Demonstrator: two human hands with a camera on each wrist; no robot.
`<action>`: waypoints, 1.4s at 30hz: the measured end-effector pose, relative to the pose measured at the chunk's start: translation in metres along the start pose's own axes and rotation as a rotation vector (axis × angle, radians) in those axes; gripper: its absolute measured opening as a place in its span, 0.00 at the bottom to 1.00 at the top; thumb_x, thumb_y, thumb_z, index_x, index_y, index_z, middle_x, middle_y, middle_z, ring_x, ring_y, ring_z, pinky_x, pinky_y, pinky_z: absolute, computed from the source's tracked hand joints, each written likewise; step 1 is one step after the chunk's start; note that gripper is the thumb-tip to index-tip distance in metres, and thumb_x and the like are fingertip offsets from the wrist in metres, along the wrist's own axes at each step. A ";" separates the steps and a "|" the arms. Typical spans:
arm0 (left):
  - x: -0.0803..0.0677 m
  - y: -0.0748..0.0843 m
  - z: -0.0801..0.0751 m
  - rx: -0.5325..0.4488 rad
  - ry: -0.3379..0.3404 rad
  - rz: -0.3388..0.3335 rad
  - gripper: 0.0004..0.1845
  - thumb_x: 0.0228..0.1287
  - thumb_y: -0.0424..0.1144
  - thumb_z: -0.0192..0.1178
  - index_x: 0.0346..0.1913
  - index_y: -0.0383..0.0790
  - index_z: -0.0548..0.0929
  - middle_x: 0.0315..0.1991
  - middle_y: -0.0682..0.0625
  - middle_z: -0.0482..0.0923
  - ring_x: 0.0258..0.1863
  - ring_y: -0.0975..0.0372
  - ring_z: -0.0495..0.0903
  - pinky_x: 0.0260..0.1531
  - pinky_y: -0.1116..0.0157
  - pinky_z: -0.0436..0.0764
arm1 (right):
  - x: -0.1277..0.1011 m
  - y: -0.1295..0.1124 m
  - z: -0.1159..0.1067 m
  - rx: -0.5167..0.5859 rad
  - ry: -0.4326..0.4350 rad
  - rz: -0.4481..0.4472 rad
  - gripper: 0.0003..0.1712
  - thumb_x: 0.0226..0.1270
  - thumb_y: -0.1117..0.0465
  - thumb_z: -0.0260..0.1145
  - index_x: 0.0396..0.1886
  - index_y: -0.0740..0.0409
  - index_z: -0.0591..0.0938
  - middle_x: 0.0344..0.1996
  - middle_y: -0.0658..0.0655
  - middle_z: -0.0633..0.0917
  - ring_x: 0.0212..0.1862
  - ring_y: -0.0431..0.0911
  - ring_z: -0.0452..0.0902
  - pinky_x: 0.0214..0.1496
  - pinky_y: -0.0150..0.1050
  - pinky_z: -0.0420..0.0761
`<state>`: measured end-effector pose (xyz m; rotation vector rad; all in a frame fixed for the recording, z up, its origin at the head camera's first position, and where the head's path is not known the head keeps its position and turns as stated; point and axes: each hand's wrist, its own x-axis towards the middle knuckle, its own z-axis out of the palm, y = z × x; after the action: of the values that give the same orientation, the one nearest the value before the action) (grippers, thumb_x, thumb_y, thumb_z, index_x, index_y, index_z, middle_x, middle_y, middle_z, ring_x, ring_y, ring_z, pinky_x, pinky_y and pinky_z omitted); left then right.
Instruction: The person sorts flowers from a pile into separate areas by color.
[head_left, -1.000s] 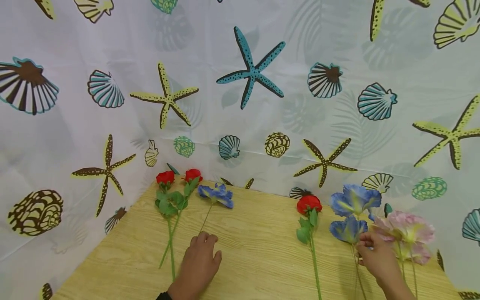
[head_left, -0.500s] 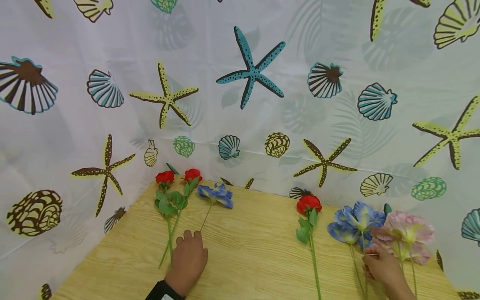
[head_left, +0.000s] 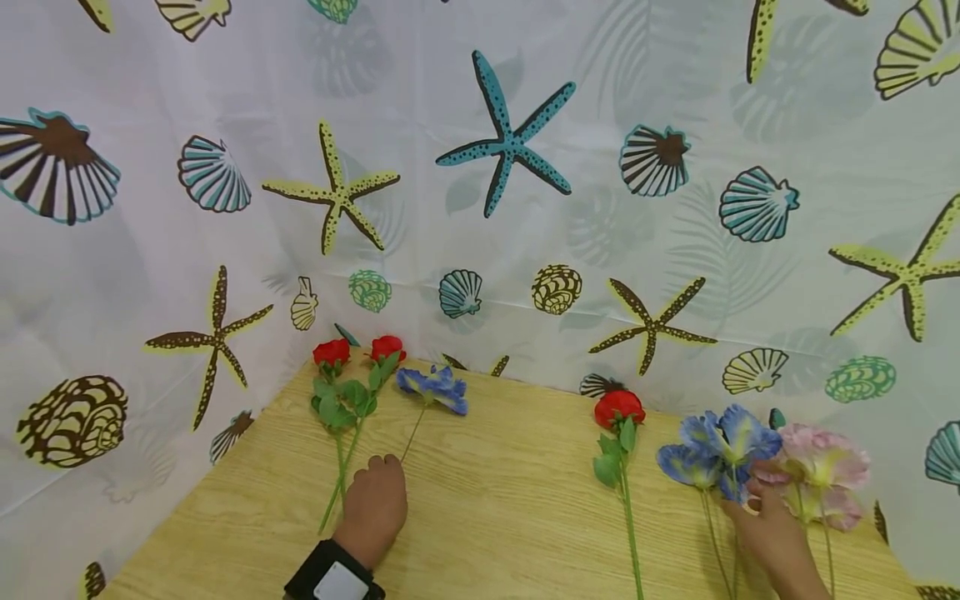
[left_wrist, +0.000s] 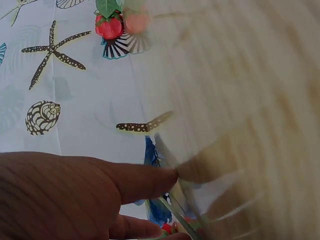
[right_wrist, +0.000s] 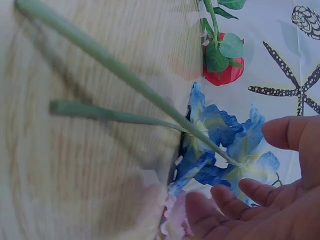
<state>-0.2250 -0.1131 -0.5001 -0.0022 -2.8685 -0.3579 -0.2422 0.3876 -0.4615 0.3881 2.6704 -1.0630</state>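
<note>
My left hand lies knuckles-up on the wooden table, just below two red roses and a blue flower. In the left wrist view a green stem runs between two of its fingers, which pinch it; which flower it belongs to I cannot tell. My right hand is at the right, its relaxed fingers spread beside two blue flowers and touching a pink bunch. The right wrist view shows the blue blooms lying in front of the open palm, ungripped.
A single red rose with a long stem lies between the two groups. A seashell-and-starfish curtain closes the table's back and left side. A black wrist strap is on my left arm.
My left hand slid left from the bare table to the stems and curled its fingers. My right hand set the raised blue flower down next to the other one and let go.
</note>
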 end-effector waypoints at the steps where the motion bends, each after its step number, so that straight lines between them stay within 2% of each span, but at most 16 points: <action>1: 0.000 0.000 0.000 -0.002 0.002 0.010 0.05 0.58 0.27 0.57 0.34 0.25 0.75 0.26 0.37 0.68 0.21 0.46 0.73 0.18 0.53 0.75 | 0.000 0.000 0.000 -0.047 0.006 -0.016 0.61 0.60 0.29 0.48 0.68 0.75 0.41 0.62 0.82 0.51 0.59 0.75 0.52 0.48 0.62 0.68; 2: 0.001 0.000 0.000 -0.008 0.001 0.018 0.02 0.58 0.25 0.55 0.31 0.27 0.75 0.25 0.39 0.67 0.21 0.47 0.73 0.18 0.53 0.75 | 0.000 -0.001 -0.001 -0.089 0.010 -0.035 0.61 0.60 0.28 0.48 0.68 0.75 0.40 0.62 0.82 0.50 0.59 0.75 0.50 0.49 0.64 0.65; 5: 0.003 0.001 -0.002 -0.025 -0.021 0.031 0.06 0.59 0.22 0.52 0.27 0.29 0.76 0.23 0.40 0.66 0.21 0.47 0.72 0.18 0.52 0.75 | -0.001 -0.002 -0.001 -0.171 0.010 -0.089 0.63 0.59 0.27 0.48 0.67 0.77 0.38 0.62 0.83 0.46 0.60 0.77 0.44 0.51 0.69 0.59; 11: 0.008 0.002 -0.005 -0.017 -0.039 0.030 0.07 0.58 0.22 0.54 0.25 0.28 0.78 0.23 0.40 0.65 0.20 0.47 0.74 0.18 0.53 0.76 | -0.004 -0.003 0.003 -0.186 -0.029 -0.108 0.68 0.57 0.25 0.48 0.65 0.72 0.25 0.61 0.83 0.30 0.60 0.78 0.23 0.51 0.75 0.44; 15: 0.010 0.001 -0.004 -0.014 -0.049 0.039 0.06 0.58 0.21 0.53 0.26 0.27 0.77 0.24 0.40 0.66 0.19 0.47 0.74 0.19 0.54 0.77 | -0.007 -0.004 0.007 -0.178 -0.014 -0.107 0.66 0.58 0.26 0.47 0.65 0.71 0.24 0.60 0.82 0.26 0.59 0.77 0.19 0.51 0.75 0.44; 21: 0.008 -0.001 -0.003 -0.049 -0.063 0.034 0.04 0.59 0.21 0.51 0.28 0.28 0.74 0.25 0.38 0.66 0.21 0.46 0.74 0.20 0.53 0.76 | -0.013 -0.014 0.013 -0.146 0.035 -0.122 0.66 0.58 0.27 0.49 0.65 0.72 0.25 0.61 0.81 0.26 0.60 0.76 0.20 0.52 0.74 0.43; 25: 0.008 -0.004 -0.002 -0.095 -0.097 0.040 0.03 0.59 0.22 0.52 0.34 0.28 0.75 0.27 0.38 0.67 0.22 0.47 0.74 0.20 0.53 0.75 | -0.017 -0.023 0.017 -0.132 0.053 -0.135 0.67 0.56 0.26 0.49 0.66 0.70 0.24 0.62 0.78 0.23 0.61 0.74 0.18 0.53 0.74 0.43; 28: 0.008 -0.007 -0.001 -0.192 -0.163 0.060 0.08 0.56 0.21 0.52 0.39 0.30 0.75 0.27 0.41 0.70 0.24 0.51 0.73 0.22 0.57 0.74 | -0.020 -0.032 0.021 -0.118 0.058 -0.138 0.67 0.55 0.25 0.49 0.66 0.67 0.24 0.62 0.74 0.20 0.61 0.72 0.16 0.52 0.74 0.44; 33: 0.008 -0.008 -0.004 -0.460 -0.266 0.065 0.12 0.55 0.21 0.50 0.43 0.33 0.74 0.30 0.45 0.77 0.28 0.56 0.75 0.24 0.62 0.73 | -0.025 -0.045 0.029 -0.118 0.079 -0.168 0.63 0.58 0.27 0.48 0.68 0.64 0.25 0.62 0.71 0.18 0.62 0.72 0.17 0.51 0.75 0.47; 37: 0.005 -0.007 -0.005 -0.629 -0.291 0.039 0.13 0.59 0.23 0.50 0.47 0.32 0.74 0.30 0.46 0.77 0.25 0.59 0.75 0.22 0.63 0.72 | -0.028 -0.056 0.035 -0.081 0.100 -0.185 0.61 0.60 0.29 0.48 0.68 0.62 0.26 0.63 0.69 0.18 0.63 0.69 0.15 0.53 0.74 0.45; 42: 0.003 -0.005 -0.005 -0.767 -0.289 -0.012 0.12 0.63 0.26 0.52 0.49 0.33 0.73 0.28 0.49 0.73 0.20 0.63 0.72 0.18 0.65 0.70 | -0.030 -0.072 0.046 -0.026 0.125 -0.205 0.60 0.60 0.30 0.50 0.71 0.60 0.30 0.66 0.68 0.22 0.64 0.68 0.17 0.53 0.74 0.43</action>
<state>-0.2266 -0.1197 -0.4958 -0.1882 -2.7918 -1.5329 -0.2328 0.3001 -0.4391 0.1845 2.8824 -1.0913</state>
